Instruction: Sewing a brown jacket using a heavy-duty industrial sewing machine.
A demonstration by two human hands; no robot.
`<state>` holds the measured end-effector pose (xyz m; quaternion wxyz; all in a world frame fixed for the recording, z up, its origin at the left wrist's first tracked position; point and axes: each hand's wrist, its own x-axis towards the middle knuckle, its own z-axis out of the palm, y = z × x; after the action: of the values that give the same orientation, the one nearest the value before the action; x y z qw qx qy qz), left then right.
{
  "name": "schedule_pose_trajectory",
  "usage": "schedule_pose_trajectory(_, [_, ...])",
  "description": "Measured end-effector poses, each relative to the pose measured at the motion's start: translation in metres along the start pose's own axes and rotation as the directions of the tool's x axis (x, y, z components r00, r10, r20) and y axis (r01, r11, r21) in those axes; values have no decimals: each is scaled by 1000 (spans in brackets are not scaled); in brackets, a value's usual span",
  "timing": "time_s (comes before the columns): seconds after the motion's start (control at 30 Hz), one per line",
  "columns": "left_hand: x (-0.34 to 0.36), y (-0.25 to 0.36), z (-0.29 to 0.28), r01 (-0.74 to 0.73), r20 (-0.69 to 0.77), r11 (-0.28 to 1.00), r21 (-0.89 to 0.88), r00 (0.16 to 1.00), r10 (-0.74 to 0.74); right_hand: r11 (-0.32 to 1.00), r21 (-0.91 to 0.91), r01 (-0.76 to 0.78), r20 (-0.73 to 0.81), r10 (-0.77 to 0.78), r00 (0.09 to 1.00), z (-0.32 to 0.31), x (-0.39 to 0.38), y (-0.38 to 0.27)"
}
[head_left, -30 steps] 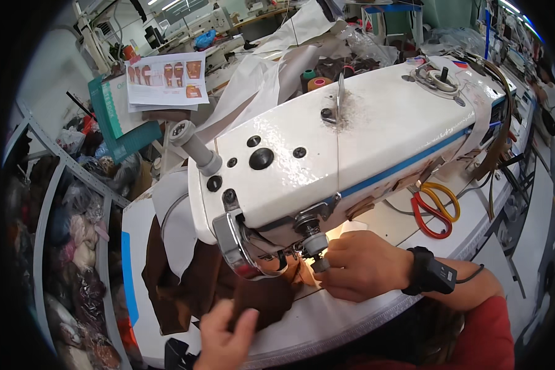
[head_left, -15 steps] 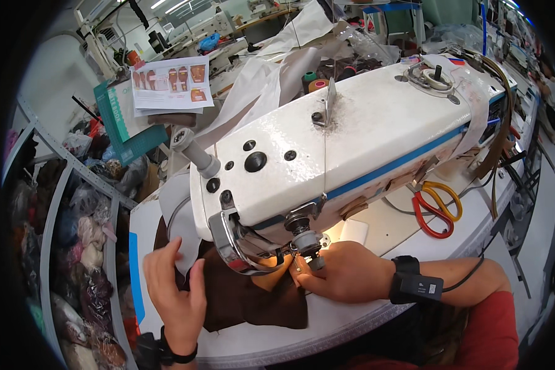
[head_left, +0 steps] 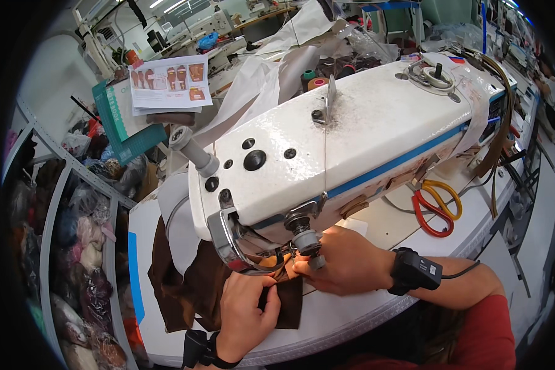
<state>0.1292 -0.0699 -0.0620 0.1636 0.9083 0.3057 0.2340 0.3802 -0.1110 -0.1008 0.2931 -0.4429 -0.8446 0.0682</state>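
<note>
A white sewing machine [head_left: 364, 139] with a blue stripe stands in front of me. Dark brown fabric [head_left: 188, 287] lies bunched under its head, with a lit tan patch near the needle. My left hand [head_left: 246, 311] is on this fabric just left of the needle area, fingers bent and closed on it; its fingertips are partly hidden. Close beside the presser foot, my right hand [head_left: 348, 262] has its fingers together on the fabric's edge. The machine's head and tension knob [head_left: 308, 240] cover part of the needle area.
Scissors [head_left: 435, 206] with red and yellow handles lie right of the machine on the white table [head_left: 364, 314]. Printed sheets [head_left: 169, 83] and a green notebook [head_left: 126, 123] stand at the back left. A metal rack [head_left: 74, 163] holds bagged materials. Thread spools [head_left: 314, 80] sit behind the machine.
My left hand has moved right from the table's left side and closed on the brown fabric near the needle. The fabric has become more bunched on the left. My right hand stays beside the needle.
</note>
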Motion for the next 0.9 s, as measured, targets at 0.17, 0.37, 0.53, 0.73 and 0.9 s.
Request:
schedule_pose_trajectory(0.17, [5, 35, 3, 35, -84, 994, 101, 996, -26, 993, 21, -118, -173, 119, 978, 4, 0, 0])
schedule_pose_trajectory(0.37, [10, -1, 11, -22, -78, 995, 99, 996, 30, 989, 138, -58, -269, 93, 959, 10, 1, 9])
schedule_pose_trajectory(0.53, [19, 1, 7, -14, -89, 1000, 3, 996, 15, 996, 71, -58, -189, 71, 979, 1, 6, 2])
schedule_pose_trajectory(0.73, [19, -14, 22, -70, -146, 997, 16, 987, 71, 992, 112, -60, -238, 85, 968, 10, 6, 8])
schedule_pose_trajectory(0.9, [32, -12, 20, -241, -73, 970, 30, 967, 243, 994, 62, -86, -145, 94, 985, 7, 2, 4])
